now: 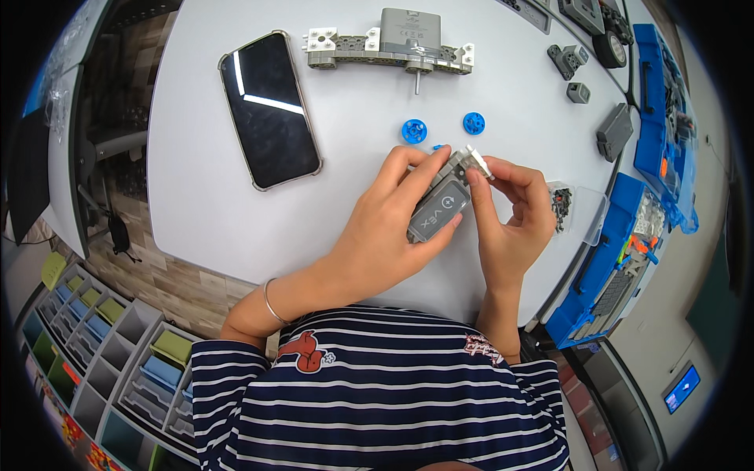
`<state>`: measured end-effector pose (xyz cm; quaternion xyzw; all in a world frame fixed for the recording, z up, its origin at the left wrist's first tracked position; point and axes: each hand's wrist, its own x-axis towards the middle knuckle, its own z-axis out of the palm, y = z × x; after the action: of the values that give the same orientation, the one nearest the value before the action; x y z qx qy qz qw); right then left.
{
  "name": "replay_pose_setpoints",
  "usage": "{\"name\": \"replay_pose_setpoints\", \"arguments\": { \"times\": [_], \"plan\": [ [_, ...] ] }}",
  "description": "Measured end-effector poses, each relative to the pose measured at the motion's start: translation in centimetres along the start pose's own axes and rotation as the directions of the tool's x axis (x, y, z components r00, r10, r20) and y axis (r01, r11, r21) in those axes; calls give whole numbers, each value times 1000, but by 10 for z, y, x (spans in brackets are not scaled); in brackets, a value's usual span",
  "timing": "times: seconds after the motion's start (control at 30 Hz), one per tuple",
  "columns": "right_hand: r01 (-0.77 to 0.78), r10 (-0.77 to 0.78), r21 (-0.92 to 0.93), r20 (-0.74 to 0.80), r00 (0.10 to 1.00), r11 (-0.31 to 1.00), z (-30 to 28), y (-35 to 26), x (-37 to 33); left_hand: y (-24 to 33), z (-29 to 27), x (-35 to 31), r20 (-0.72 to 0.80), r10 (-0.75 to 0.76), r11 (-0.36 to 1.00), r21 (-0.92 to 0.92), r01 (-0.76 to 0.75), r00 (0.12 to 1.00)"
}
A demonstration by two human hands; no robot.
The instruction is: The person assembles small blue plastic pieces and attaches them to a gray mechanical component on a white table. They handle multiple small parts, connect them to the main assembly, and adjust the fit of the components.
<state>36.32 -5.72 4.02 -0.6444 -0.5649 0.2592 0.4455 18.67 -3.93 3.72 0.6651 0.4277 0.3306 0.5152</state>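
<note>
Above the near part of the white table, my left hand (381,216) is wrapped round a grey motor block (441,209) joined to grey building beams. My right hand (514,212) pinches a small white connector piece (477,163) at the block's upper right end, thumb and fingers closed on it. My right fingertips hide part of the joint between connector and beam. Just beyond the hands lie two blue pulley wheels (414,131), (473,123) and a small blue pin (438,147). Farther back stands a grey beam assembly (408,55) with another motor block and a metal shaft.
A black phone (271,110) lies left. On the right are small grey parts (578,93), a dark grey block (614,132), a clear box of pins (577,210) and blue bins (605,259) of parts. Grey drawer units (110,353) stand at lower left.
</note>
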Motion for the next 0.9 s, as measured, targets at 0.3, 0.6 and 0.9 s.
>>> {"name": "replay_pose_setpoints", "arguments": {
  "times": [0.3, 0.6, 0.9],
  "plan": [
    [-66, 66, 119, 3, 998, 991, 0, -6, -2, 3, 4, -1, 4, 19, 1000, 10, -19, 1000],
    [179, -182, 37, 106, 978, 983, -9, -4, -7, 6, -15, 4, 365, -329, 606, -625, 491, 871],
    [399, -386, -82, 139, 912, 913, -31, -24, -11, 24, -22, 8, 435, -263, 736, -486, 470, 861]
  ]
}}
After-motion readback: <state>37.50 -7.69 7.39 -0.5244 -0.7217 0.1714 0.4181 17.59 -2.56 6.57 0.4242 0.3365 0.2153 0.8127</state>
